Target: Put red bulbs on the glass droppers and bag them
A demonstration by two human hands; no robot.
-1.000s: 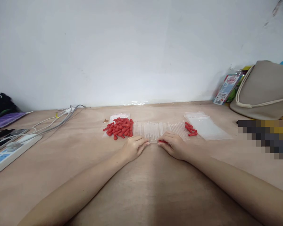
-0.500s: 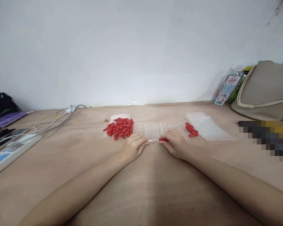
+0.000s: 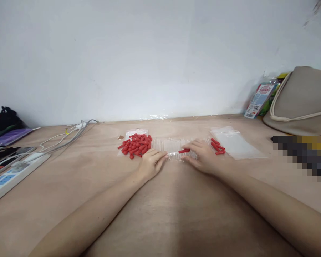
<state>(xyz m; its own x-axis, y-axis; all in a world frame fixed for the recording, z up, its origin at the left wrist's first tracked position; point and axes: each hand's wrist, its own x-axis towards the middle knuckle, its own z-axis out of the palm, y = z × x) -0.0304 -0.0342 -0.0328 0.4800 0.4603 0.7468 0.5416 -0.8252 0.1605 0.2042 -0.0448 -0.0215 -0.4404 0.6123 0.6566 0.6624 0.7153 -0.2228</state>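
Note:
My left hand [image 3: 151, 163] pinches one end of a clear dropper tube [image 3: 172, 154], which lies level with a red rubber bulb [image 3: 184, 151] on its right end. Around that bulb my right hand [image 3: 202, 156] is open, thumb and fingers spread apart. Behind the held dropper, a row of clear tubes [image 3: 164, 144] lies side by side, partly covered by my hands. Left of the row is a pile of loose red bulbs [image 3: 135, 145]. At the row's right end, just beyond my right hand, several red bulbs [image 3: 217, 146] lie at a slant.
Clear plastic zip bags lie at the right [image 3: 238, 144] and under the red pile [image 3: 137, 132]. A white power strip [image 3: 18, 175] with cables [image 3: 69, 137] is at the left. A bottle [image 3: 259, 98] and a grey drawstring bag [image 3: 302, 100] stand against the wall at the right.
The dropper has risen slightly away from me, over the row of tubes. My right hand, closed on the red bulb before, has opened off it. My left hand still pinches the tube.

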